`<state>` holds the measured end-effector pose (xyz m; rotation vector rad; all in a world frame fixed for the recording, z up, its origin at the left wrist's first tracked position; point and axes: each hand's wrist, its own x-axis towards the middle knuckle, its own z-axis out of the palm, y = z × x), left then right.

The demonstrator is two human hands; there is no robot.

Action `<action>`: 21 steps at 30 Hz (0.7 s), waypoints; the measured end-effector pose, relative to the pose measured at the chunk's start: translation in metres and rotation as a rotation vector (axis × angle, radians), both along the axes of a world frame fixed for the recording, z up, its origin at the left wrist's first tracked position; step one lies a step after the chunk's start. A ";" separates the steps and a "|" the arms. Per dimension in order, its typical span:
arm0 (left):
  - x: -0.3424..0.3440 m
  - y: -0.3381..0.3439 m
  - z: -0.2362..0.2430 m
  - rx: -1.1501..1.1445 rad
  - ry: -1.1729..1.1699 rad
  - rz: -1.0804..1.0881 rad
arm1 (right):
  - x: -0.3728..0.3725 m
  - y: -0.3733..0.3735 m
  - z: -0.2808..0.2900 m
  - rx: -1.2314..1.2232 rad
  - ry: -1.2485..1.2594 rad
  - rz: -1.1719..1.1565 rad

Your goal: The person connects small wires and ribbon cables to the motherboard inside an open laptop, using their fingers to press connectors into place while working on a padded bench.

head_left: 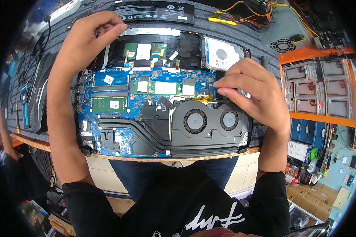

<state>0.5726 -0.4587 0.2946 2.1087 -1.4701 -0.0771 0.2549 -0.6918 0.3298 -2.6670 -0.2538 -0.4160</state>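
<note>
An opened laptop (154,114) lies before me with a blue circuit board (128,75), black twin-fan cooler (166,140), green touchpad board (130,51) and silver hard drive (221,53). My left hand (99,31) is over its upper-left edge, beside a silver strip (154,32), fingers curled toward the thumb; what they hold, if anything, is hidden. My right hand (257,91) is at the board's right side near yellow tape (203,98), thumb and index finger drawn close together; anything between them is too small to make out.
A black battery (154,14) and yellow screwdriver (221,20) lie behind the laptop. A metal power supply (281,31) and orange-edged parts organiser (319,53) are at right. Dark devices with cables (39,91) are at left, near another person's arm (8,142).
</note>
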 end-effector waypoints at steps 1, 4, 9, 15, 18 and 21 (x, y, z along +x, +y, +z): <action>0.000 -0.002 -0.003 -0.086 -0.018 -0.040 | -0.002 -0.002 0.000 0.034 0.028 0.020; 0.000 0.002 -0.001 -0.159 -0.004 -0.055 | 0.000 -0.002 -0.004 0.019 0.016 0.041; -0.004 0.000 0.005 0.001 0.075 0.018 | -0.002 -0.002 -0.008 -0.020 -0.004 0.000; -0.007 0.001 0.007 -0.022 0.077 -0.002 | -0.001 0.001 -0.006 -0.007 0.023 0.023; -0.007 0.002 0.007 -0.025 0.073 -0.006 | 0.003 0.009 -0.014 0.006 0.041 0.068; -0.005 -0.001 0.001 -0.120 0.029 -0.053 | 0.003 0.012 -0.016 -0.005 0.050 0.080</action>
